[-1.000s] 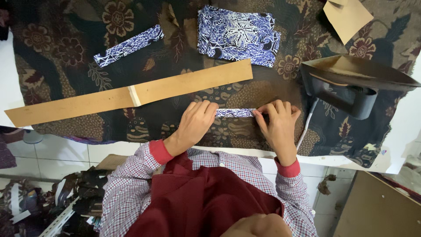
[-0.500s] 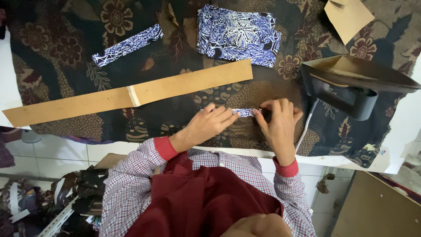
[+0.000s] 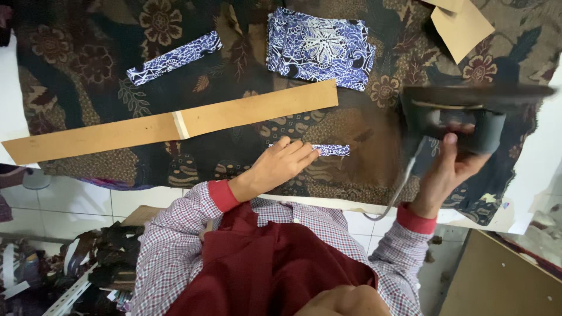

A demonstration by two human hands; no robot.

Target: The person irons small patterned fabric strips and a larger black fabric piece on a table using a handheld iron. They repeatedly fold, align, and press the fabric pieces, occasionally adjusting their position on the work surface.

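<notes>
The strip, a narrow folded piece of blue-and-white patterned cloth, lies flat at the centre of the frame on the dark floral cloth that covers the surface. The left hand rests on the strip's left end, fingers stretched out flat and pressing it down, so that grip is open rather than closed around anything. Only the strip's right end shows past the fingertips.

To the right of the strip, well apart from it, the right hand is wrapped around the handle of the iron. That grip is closed on the iron. The iron is blurred and looks lifted off the cloth, though its height cannot be told. A cord hangs from it down past the surface edge.

Just above the left hand, a long cardboard ruler runs slanting from the left edge of the frame to the upper centre, with a pale tape band near its middle. Above it lie 2 more blue-and-white pieces: a longer strip at upper left and a folded rectangle at upper centre. A tan card sits at the upper right corner.

At the bottom of the frame, the person wears a checked shirt with red cuffs.
</notes>
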